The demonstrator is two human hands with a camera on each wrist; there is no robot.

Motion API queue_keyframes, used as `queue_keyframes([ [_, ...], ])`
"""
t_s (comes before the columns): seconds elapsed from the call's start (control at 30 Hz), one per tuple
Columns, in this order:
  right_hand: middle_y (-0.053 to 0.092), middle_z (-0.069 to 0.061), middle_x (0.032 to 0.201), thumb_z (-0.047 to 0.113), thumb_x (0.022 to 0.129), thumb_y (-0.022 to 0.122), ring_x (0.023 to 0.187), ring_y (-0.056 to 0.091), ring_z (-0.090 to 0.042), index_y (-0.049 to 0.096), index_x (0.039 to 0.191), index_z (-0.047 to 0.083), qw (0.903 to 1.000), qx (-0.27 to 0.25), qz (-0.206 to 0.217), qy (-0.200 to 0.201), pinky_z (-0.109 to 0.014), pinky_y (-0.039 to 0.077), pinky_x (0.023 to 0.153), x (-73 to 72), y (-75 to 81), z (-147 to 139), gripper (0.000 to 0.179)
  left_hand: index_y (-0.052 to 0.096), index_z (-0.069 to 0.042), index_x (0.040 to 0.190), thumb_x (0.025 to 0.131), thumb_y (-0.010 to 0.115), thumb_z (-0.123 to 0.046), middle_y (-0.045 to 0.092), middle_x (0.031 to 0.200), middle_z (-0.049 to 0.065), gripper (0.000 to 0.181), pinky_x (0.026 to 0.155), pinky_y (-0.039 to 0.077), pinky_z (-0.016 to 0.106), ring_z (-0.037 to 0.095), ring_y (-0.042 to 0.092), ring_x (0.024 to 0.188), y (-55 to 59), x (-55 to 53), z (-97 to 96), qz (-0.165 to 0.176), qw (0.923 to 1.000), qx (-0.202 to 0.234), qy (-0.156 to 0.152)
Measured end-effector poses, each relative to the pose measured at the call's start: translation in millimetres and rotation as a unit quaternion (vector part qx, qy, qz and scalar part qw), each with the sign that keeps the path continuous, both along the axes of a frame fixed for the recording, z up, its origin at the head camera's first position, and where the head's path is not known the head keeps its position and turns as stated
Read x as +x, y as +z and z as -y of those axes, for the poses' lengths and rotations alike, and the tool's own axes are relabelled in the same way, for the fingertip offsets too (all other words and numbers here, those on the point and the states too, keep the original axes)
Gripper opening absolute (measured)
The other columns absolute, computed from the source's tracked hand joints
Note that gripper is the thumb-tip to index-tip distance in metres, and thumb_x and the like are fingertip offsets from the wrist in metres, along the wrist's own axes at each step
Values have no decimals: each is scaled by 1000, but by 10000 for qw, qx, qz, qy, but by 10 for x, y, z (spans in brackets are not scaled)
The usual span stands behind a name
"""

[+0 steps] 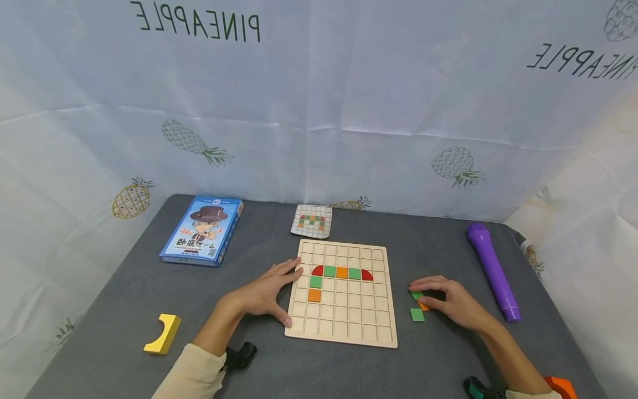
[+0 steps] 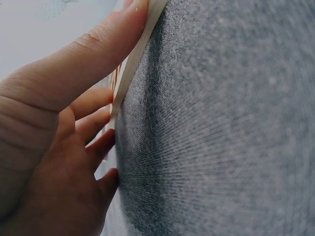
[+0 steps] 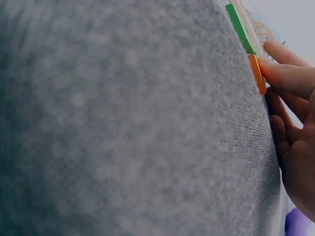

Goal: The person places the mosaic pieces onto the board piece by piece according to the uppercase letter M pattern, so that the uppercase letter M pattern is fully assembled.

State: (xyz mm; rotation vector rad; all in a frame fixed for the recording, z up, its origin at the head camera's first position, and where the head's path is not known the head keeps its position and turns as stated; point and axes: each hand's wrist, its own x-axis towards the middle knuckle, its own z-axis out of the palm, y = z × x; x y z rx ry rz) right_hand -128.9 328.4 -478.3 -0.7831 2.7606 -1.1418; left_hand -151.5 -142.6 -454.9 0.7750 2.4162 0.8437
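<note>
Splayed left hand (image 1: pixel 266 291) is steadying the board (image 1: pixel 341 299) — right hand (image 1: pixel 454 299), pinch unclear, is seemingly selecting tiles (image 1: pixel 424 306), next needing lifting

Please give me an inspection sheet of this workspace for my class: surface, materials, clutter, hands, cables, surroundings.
Surface: grey tabletop.
Job's things: board bearing seven set tiles; pattern card just beyond it; three loose tiles visible to its right.
Clutter: blue box, yellow block, purple tube, orange item partly in view.
Hands: left hand touching board's left edge; right hand touching loose tiles.
Cables: nothing seen.
Surroundings: pineapple-print cloth behind.
</note>
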Motion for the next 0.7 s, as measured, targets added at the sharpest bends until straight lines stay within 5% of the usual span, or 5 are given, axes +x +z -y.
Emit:
queue_keyframes([
  [0.7,72,-3,115,10,93,73,109,57,10,80,111,15,9999,115,-10,11,-10,46,87,-17,67,47,20,30,-6,161,69,94,-38,9,174,11,116,127,11,66,39,10,161,-22,-6,5,-24,10000,-34,5],
])
